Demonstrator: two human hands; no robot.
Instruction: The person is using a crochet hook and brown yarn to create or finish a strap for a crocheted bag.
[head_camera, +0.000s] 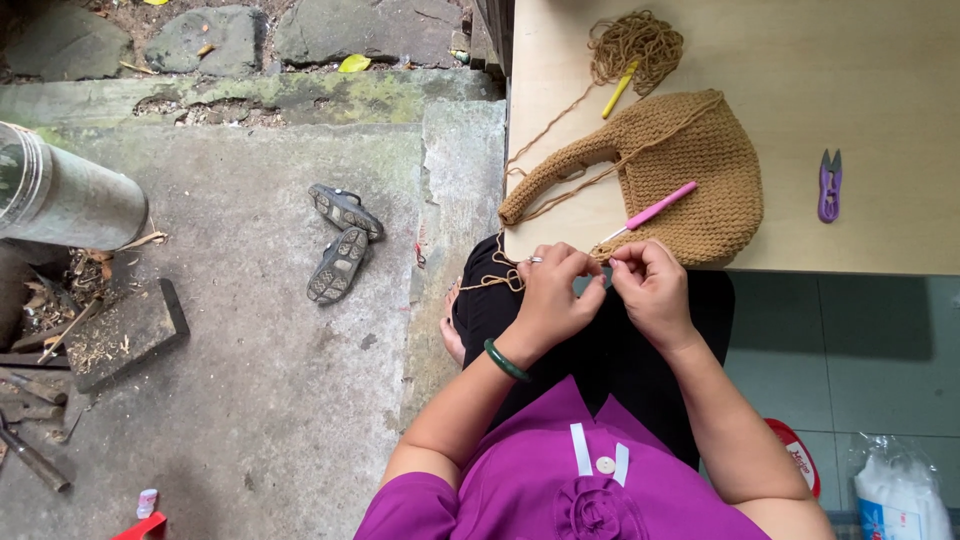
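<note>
A tan crocheted bag (680, 165) lies on the light wooden table (860, 80), its handle stretching left. A pink-handled crochet hook (652, 210) rests across the bag. My left hand (553, 290) and my right hand (650, 280) meet at the table's front edge, both pinching the tan yarn (492, 280) where it joins the bag's lower edge. The left wrist wears a green bangle and a finger bears a ring. A loose bundle of tan yarn (637, 45) with a yellow hook (618, 92) sits behind the bag.
Purple thread snips (829, 185) lie on the table to the right. A pair of dark sandals (340, 240) sits on the concrete ground at left, beside a metal cylinder (60, 195) and wood scraps. A plastic bag (900, 490) is at lower right.
</note>
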